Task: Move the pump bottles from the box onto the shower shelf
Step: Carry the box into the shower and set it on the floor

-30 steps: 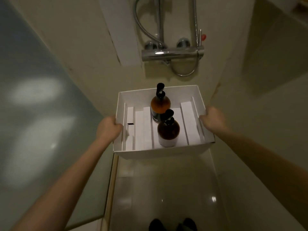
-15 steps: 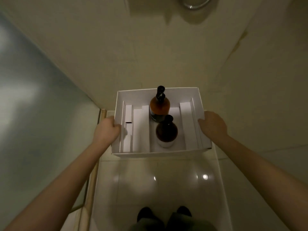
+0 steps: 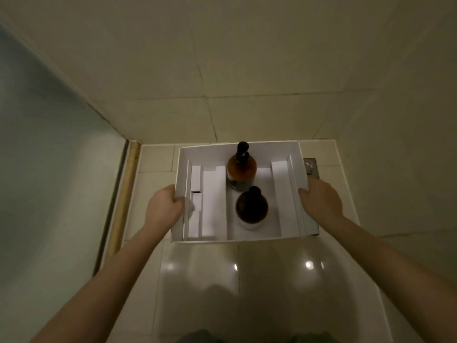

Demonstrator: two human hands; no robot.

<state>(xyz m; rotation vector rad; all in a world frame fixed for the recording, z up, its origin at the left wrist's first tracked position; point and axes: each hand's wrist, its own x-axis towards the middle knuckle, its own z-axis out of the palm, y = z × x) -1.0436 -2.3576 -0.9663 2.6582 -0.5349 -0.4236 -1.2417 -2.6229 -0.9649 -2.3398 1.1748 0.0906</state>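
– Glossy pale floor tiles point(image 3: 197, 280) fill the near ground, with bright glints of light on them. What holds the box?
– Both bare arms reach forward. The left hand point(image 3: 164, 209) clenches the left wall of the white cardboard box point(image 3: 210, 152), fingers curled over the rim. The right hand point(image 3: 321, 203) clasps the right wall the same way.
– Does the box rest on the floor?
– I cannot tell. It is open-topped, rectangular and matte, with folded white card dividers point(image 3: 214, 201) running lengthwise inside.
– And the bottles?
– Both stand upright in the box's middle channel. The nearer pump bottle point(image 3: 251, 206) is round and glossy dark brown with a pale base. The farther pump bottle point(image 3: 241, 169), just behind it, is lighter amber with a black pump head.
– What lies around?
– A square metal drain point(image 3: 310, 167) is partly hidden by the box's right wall. A frosted panel point(image 3: 49, 169) at left is edged by a brass-coloured strip point(image 3: 123, 194). Beyond are matte beige wall tiles point(image 3: 247, 70).
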